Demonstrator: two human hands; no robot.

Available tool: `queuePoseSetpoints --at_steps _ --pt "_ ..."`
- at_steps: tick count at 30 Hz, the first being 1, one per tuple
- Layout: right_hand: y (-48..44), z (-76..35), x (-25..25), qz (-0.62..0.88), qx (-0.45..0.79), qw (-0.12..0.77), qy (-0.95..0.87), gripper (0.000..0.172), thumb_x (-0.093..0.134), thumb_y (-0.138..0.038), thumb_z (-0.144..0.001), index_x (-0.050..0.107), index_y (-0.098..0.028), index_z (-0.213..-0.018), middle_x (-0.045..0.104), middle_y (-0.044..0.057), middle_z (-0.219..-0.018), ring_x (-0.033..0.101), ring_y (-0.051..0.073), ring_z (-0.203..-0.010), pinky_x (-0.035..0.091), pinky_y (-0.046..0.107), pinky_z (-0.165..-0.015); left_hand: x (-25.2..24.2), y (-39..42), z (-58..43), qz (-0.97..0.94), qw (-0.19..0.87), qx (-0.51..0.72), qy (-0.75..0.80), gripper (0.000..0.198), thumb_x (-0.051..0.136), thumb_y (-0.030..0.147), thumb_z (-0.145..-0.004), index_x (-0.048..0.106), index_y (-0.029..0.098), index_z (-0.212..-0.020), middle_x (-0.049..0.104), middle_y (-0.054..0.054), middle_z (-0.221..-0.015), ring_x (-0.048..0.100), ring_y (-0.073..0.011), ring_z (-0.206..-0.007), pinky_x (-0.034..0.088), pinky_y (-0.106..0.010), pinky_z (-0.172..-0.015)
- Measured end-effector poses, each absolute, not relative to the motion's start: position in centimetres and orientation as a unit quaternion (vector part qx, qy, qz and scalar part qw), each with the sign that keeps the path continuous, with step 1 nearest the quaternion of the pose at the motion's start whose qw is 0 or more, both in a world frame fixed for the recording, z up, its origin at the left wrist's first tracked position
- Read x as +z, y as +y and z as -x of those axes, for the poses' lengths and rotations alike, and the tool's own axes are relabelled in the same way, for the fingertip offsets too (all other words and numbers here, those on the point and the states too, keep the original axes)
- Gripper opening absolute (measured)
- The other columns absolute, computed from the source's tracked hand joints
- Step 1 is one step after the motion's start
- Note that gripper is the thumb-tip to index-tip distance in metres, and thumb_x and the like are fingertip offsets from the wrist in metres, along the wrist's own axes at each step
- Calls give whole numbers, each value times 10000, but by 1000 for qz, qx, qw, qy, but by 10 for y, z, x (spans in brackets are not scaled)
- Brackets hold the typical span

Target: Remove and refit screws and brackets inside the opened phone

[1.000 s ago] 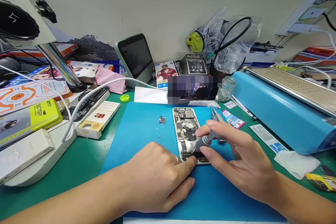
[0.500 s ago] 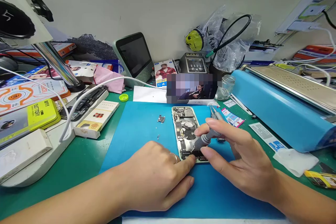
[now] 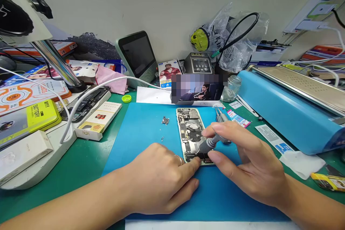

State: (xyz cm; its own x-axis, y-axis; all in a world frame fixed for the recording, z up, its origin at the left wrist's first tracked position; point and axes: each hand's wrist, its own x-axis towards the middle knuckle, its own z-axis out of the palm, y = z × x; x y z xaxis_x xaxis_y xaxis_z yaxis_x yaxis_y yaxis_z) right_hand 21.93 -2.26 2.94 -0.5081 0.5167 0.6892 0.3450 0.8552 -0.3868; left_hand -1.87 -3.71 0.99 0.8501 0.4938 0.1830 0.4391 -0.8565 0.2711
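An opened phone [image 3: 189,129] with its insides showing lies on a blue mat [image 3: 145,129]. My left hand [image 3: 159,178], a ring on one finger, rests on the mat with its fingers curled, and a fingertip presses on the phone's near left corner. My right hand [image 3: 242,161] pinches a grey screwdriver [image 3: 211,142], whose tip is down on the phone's lower part. Two small loose parts [image 3: 165,120] lie on the mat left of the phone.
A blue machine [image 3: 283,115] stands at the right. More screwdrivers [image 3: 219,115] lie beside the phone. A small screen [image 3: 137,57], a glass jar [image 3: 233,88] and a control box [image 3: 201,65] stand at the back. Boxes [image 3: 97,120], a white cable and a lamp arm crowd the left.
Both hands hold nearly the same place on the phone. The view has shifted slightly, so everything sits a little higher in the picture.
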Motion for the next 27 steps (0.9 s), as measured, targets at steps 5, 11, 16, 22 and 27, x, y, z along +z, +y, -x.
queuePoseSetpoints --at_steps 5,11,16,22,27 --pt "-23 -220 31 247 82 431 -864 739 662 1 -894 515 -320 -1543 770 38 -1221 721 210 -943 634 378 -875 8 -37 19 -955 106 131 246 267 384 338 -1100 605 190 -1127 680 23 -716 607 -177 -535 267 -395 -479" --pt "-20 -222 29 225 73 432 -870 683 657 20 -891 537 -233 -1514 737 67 -1263 700 204 -1075 601 366 -967 7 -38 19 -955 102 133 245 262 385 335 -1102 603 192 -1125 684 26 -720 614 -177 -536 273 -395 -479" --pt "-19 -221 28 226 77 428 -872 717 650 33 -891 513 -237 -1541 742 59 -1250 705 200 -985 597 378 -925 8 -37 19 -955 104 133 244 278 384 341 -1103 613 191 -1150 685 28 -718 618 -179 -540 278 -396 -479" --pt "-19 -219 31 220 60 431 -873 674 673 27 -878 569 -232 -1492 750 54 -1193 694 198 -973 611 350 -882 8 -36 18 -954 102 133 247 292 376 338 -1102 617 185 -1164 682 25 -713 616 -184 -537 278 -400 -478" --pt "-20 -222 29 218 85 422 -876 692 665 7 -909 516 -233 -1541 740 66 -1268 712 201 -1029 591 376 -961 7 -37 18 -955 108 131 244 285 384 347 -1101 621 192 -1139 678 27 -712 611 -179 -539 287 -397 -478"
